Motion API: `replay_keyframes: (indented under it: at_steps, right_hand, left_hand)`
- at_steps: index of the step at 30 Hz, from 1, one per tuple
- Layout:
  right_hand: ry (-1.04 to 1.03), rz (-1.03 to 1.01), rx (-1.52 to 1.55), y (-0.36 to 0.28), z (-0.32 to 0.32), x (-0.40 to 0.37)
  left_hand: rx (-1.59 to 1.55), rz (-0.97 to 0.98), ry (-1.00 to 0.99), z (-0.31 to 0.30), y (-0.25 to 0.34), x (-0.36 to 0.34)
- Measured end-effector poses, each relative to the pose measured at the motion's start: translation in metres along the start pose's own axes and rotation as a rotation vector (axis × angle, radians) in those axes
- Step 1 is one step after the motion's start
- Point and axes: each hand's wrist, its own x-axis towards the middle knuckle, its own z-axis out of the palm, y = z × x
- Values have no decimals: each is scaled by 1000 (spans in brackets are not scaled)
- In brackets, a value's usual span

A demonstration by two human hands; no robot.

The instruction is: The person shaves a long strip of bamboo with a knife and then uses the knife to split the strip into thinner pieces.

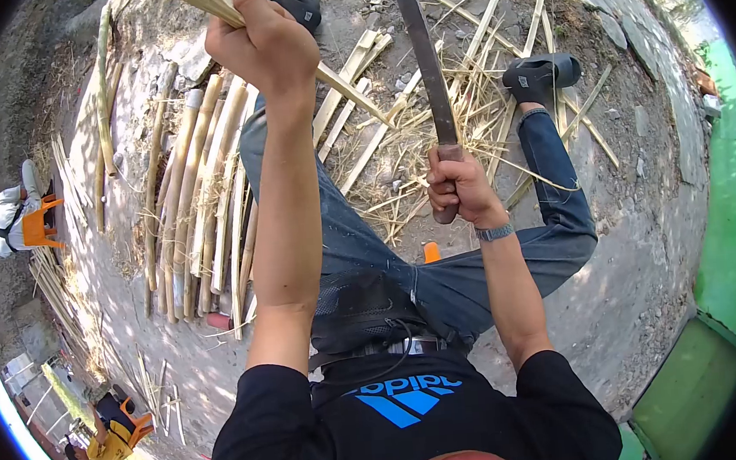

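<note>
My left hand [263,44] is raised at the top of the view, closed around a split bamboo strip [353,97]. One end of the strip slants down toward the shavings on the ground; the other leaves the top of the frame. In my right hand [466,186], fingers wrapped round its brown handle, is a machete [428,61] with a long dark blade pointing up and away from me. Blade and strip are apart. Bamboo shavings [483,104] lie scattered between my feet, beyond both hands.
Bamboo poles and split lengths [200,183] lie side by side at my left. More split strips [498,12] lie ahead among the shavings. Two other people [17,214] sit on orange stools at far left. A green panel [728,193] stands at right.
</note>
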Motion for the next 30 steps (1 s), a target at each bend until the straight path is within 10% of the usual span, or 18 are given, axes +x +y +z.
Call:
replay_keyframes:
  at_steps: [8, 10, 11, 13, 15, 19, 30]
  right_hand:
    - [325, -501, -637, 45, -5, 36]
    - [632, -249, -948, 140, -73, 57]
    - [589, 141, -854, 181, -115, 60]
    - [482, 265, -779, 208, -199, 78]
    - [334, 661, 14, 166, -182, 65]
    - [105, 519, 474, 132, -157, 57]
    - [494, -15, -440, 91, -94, 23]
  left_hand:
    - [-75, -85, -1, -5, -8, -2]
    - [-67, -82, 22, -2, -5, -5]
    - [-65, -66, 54, 3, -6, -4]
    - [-45, -106, 59, -3, -24, -3]
    - [-23, -140, 64, -9, -17, 1]
    - [-12, -224, 189, -22, 1, 15]
    - [-107, -85, -72, -34, -4, -5]
